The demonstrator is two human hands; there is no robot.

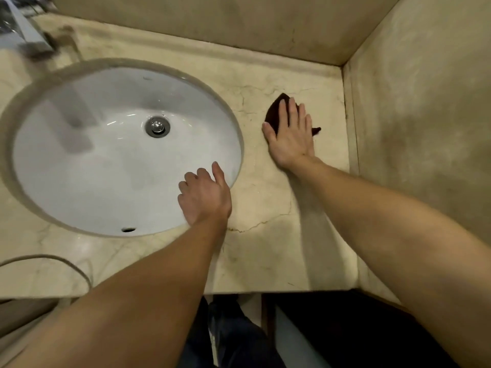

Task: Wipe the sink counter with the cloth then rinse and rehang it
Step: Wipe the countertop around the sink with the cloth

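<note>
A dark brown cloth [273, 112] lies on the beige marble counter [265, 203], to the right of the basin and near the side wall. My right hand [291, 135] presses flat on the cloth with fingers spread, covering most of it; only its far tip and a small corner on the right stick out. My left hand [204, 197] rests at the right rim of the white oval sink [79, 160], fingers loosely curled, holding nothing.
A chrome faucet [26, 30] stands blurred at the back left. The metal drain [157, 126] sits in the basin's middle. Marble walls [425, 102] close off the back and right. A thin cord [53, 258] curves across the counter's front left.
</note>
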